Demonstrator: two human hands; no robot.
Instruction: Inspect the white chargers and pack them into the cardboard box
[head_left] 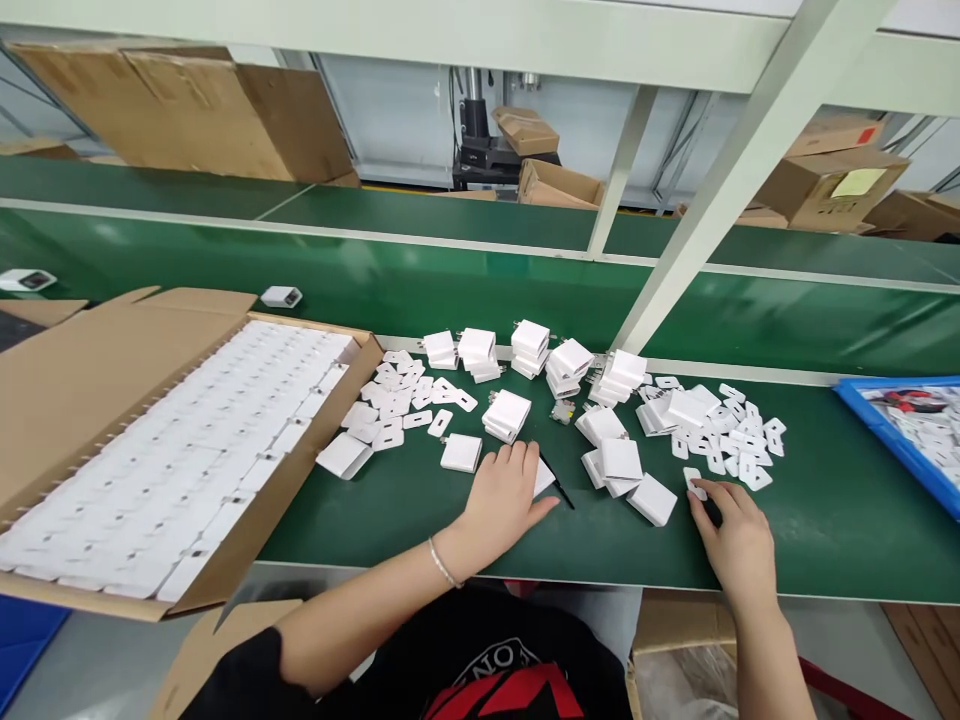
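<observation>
While the cardboard box (225, 545) of white chargers sits way over at 9 o'clock, the left hand (501, 500) lies palm-down on the green table (825, 520), fingers loosely spread and flat over a white charger (543, 477) poking out at their 2 o'clock, beside a thin black stick (559, 484). Further right, the right hand (739, 543) pinches a small white plastic tab (694, 483) at its fingertips, around 11 o'clock, wrist bent inward.

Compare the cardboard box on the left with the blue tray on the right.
The box is brown cardboard with open flaps; the tray is blue, apparently plastic.
The box holds white pieces packed in neat rows; the tray's contents lie loose and mixed.
The box shows almost whole; the tray is cut off by the frame edge.
Both sit on the green bench.
</observation>
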